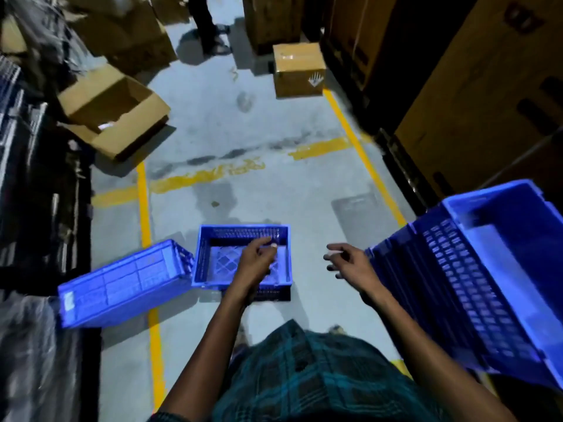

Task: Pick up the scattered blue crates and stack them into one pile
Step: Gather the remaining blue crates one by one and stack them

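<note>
A blue crate point(213, 254) stands upright on the floor ahead of me. Above it hangs my left hand point(256, 263), fingers loosely curled, holding nothing. A second blue crate point(122, 284) lies tipped on its side just left of the first, touching it. On my right rises a tall pile of nested blue crates point(487, 278), with the top one open toward me. My right hand point(350, 263) hovers next to the pile's left edge, fingers spread, gripping nothing.
An open cardboard box point(112, 111) lies at the left, a sealed one point(298, 68) further back. Tall cartons point(487, 102) line the right, dark wrapped goods point(36, 178) the left. A person's legs point(210, 22) stand at the far end. Yellow lines point(146, 208) mark the floor.
</note>
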